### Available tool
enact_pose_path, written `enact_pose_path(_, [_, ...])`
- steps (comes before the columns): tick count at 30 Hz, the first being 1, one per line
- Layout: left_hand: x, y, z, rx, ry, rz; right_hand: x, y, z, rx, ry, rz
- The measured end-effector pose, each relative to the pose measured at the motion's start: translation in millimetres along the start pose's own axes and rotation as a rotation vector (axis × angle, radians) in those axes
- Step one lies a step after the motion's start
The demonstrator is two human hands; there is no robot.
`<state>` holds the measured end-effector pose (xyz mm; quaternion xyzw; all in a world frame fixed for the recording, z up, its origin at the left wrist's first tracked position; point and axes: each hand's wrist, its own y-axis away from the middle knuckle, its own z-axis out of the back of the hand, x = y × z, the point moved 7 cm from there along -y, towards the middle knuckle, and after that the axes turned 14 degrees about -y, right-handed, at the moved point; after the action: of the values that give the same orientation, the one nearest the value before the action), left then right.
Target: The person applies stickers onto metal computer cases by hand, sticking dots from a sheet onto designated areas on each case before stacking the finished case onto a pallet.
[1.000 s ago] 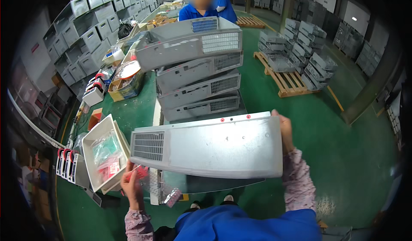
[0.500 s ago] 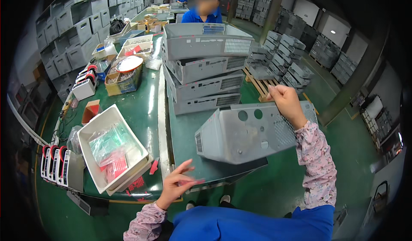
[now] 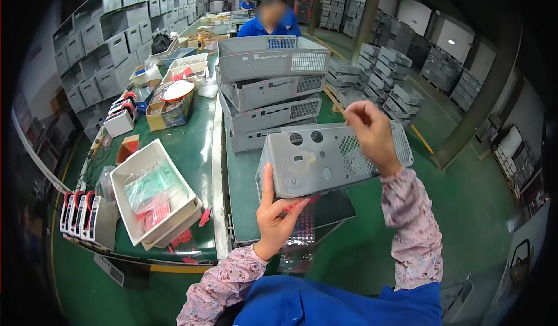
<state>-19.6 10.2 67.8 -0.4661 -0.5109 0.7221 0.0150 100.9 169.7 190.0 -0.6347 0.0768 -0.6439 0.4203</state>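
Note:
A grey perforated metal case (image 3: 317,160) stands tilted on the dark green worktable before me, its face with round holes and mesh turned toward me. My left hand (image 3: 278,218) is at its lower left corner, index finger stretched up along the end. Thumb and other fingers pinch a clear plastic film with red print (image 3: 302,230), which hangs below the case. Over the case's upper edge, near the mesh, is my right hand (image 3: 372,137), fingers curled into a pinch. Whatever it holds, if anything, is too small to name.
Behind the case rises a stack of grey metal cases (image 3: 273,64). On the left bench are a white bin (image 3: 154,192) with bagged parts and a cardboard box (image 3: 168,108). A person in blue (image 3: 270,24) works beyond the stack. More cases (image 3: 401,73) stand on the right floor.
My left hand has risen rightward to the case, bringing the film. The case has shifted left and turned its holed face more toward me. My right hand has moved left and slightly up.

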Motion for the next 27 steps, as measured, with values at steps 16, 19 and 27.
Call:
enact_pose_path(16, [-28,34,-7,-0.015,-0.145,0.029,36,88,-66,0.539,-0.083,-0.083])
enact_pose_path(19, [-25,39,-7,-0.017,-0.115,0.061,35,91,-65,0.551,-0.073,-0.074])
enact_pose_path(27, [-26,38,-7,-0.017,-0.128,0.041,35,92,-66,0.553,-0.033,-0.081])
